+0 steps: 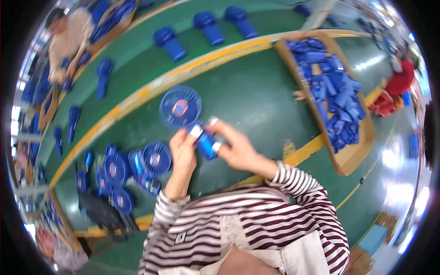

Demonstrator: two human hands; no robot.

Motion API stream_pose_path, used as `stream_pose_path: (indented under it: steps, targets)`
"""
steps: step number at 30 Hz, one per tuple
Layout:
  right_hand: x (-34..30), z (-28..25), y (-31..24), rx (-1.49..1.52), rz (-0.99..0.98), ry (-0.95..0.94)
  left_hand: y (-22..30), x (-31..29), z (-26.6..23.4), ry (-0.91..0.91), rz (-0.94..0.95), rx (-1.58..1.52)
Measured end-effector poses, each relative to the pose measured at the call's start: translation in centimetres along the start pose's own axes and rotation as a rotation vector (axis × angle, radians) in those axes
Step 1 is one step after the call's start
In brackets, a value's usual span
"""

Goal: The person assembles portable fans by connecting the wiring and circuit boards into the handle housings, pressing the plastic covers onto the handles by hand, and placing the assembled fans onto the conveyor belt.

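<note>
A blue handheld fan (180,108) with a round grille and a reddish-white centre lies in front of me, its head pointing away. My left hand (183,151) closes on the fan near its neck, thumb along the handle. My right hand (236,147) grips the lower handle (206,145) from the right, its fingers curled. White wraps show on several of my fingers. To the left of my left hand, another blue fan (157,159) lies among a cluster of similar fans (115,168) on the green table (247,87).
A cardboard tray (350,160) of blue handle-shaped parts stands at the right. Beyond a yellow-edged strip, several blue fans (169,43) lie on a green belt (133,59). A black object (98,208) lies near left. People work at far left (68,39) and far right (403,78).
</note>
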State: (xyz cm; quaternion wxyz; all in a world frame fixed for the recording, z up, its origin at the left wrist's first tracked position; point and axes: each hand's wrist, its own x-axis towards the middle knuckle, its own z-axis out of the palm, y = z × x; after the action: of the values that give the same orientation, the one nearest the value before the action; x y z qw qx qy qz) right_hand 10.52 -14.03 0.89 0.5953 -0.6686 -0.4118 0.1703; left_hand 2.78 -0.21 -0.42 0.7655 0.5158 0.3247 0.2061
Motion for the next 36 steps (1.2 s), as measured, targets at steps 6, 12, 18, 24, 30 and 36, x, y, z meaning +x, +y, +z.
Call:
stream_pose_path:
  steps: [6, 12, 18, 24, 30, 36]
  targets:
    - [-0.1, -0.8, 1.0, -0.523, -0.466, -0.082, 0.3, 0.0, -0.3, -0.118, -0.027, -0.077]
    - [-0.4, -2.9, 0.4, -0.696, -0.786, -0.291, -0.2, -0.6, -0.4, -0.241, -0.083, -0.002]
    - [0.0, -3.3, 0.8, -0.756, -0.856, -0.506, -0.1, -0.9, -0.1, -0.306, -0.111, 0.109]
    - [-0.4, -3.8, -0.7, -0.605, -0.579, -0.526, -0.9, -0.2, -0.8, -0.25, -0.179, 0.001]
    - [3.6, -12.1, -5.0, -0.922, -0.12, -0.15, 0.1, -0.5, -0.1, -0.258, -0.236, -0.102]
    - [5.1, -28.9, 2.9, -1.55, 0.392, 0.404, -0.1, -0.5, -0.3, -0.242, -0.246, -0.122]
